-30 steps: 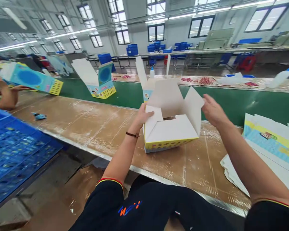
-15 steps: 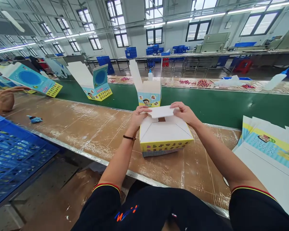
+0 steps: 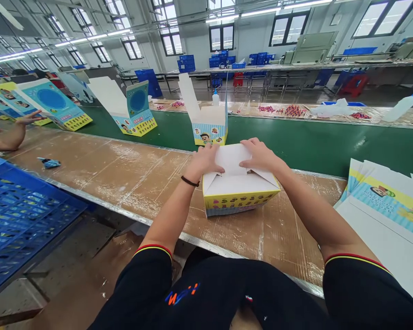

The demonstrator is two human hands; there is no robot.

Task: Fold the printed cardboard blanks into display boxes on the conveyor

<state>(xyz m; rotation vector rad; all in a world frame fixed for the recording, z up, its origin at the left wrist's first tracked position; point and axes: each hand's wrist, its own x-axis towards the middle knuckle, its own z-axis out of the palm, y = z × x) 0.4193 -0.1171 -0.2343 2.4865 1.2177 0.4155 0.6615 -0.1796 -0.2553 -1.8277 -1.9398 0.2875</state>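
While our two hands lie on top of the carton, the fingers are spread flat and press down, pinching nothing. Our left hand (image 3: pixel 204 161) and right hand (image 3: pixel 259 156) sit side by side, their fingertips angled toward each other. Directly under the fingers is a white-lined cardboard box with a yellow printed front (image 3: pixel 241 196), and its white top flap (image 3: pixel 230 159) lies beneath both palms. The box stands on a brown-paper-covered workbench (image 3: pixel 141 183), below and in front of our fingertips. Just beyond the fingertips, a blue-and-white printed carton with a tall white flap (image 3: pixel 209 130) stands upright on a green conveyor belt (image 3: pixel 296 146). Well to the right of our right fingers lies a stack of flat printed cardboard blanks (image 3: pixel 388 206). Well to the left of our left fingers sits a blue plastic crate (image 3: pixel 20 215), and beyond it a co-worker's open hand (image 3: pixel 29 118) is beside a large printed box (image 3: pixel 53 103).
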